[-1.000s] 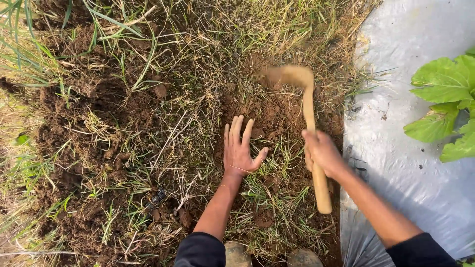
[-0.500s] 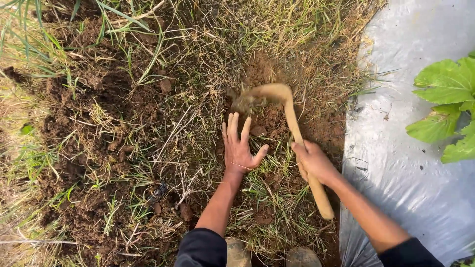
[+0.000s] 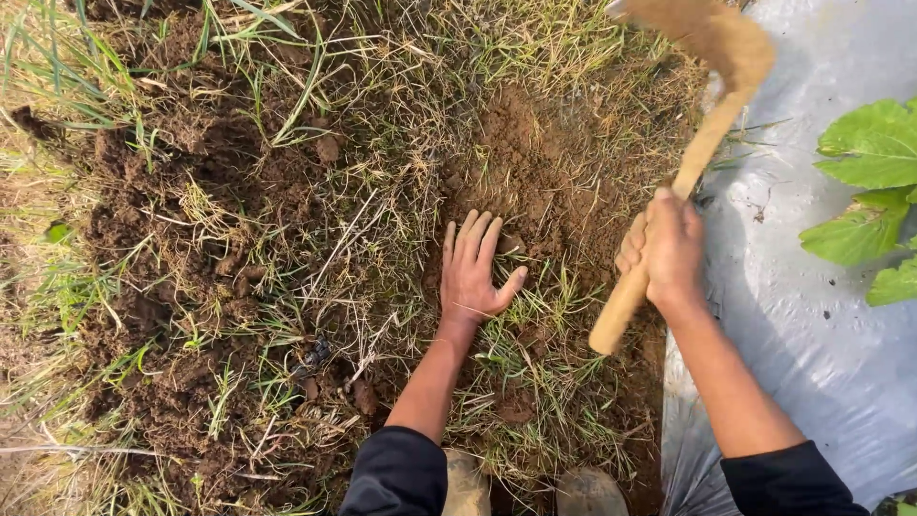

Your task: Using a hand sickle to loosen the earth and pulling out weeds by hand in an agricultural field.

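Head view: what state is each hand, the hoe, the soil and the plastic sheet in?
left hand: open, flat on the grass and soil
right hand: closed round the hoe handle
hoe: raised, blade blurred, soil-coated
soil: loose, dug bare
plastic sheet: spread flat, wrinkled

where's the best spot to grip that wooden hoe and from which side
Grip the hoe's wooden handle on its lower half, near the butt end, coming from the right as the right hand does now. The shaft there is straight, bare and slim enough for fingers to wrap, and it keeps the hand away from the soil-caked blade at the top.
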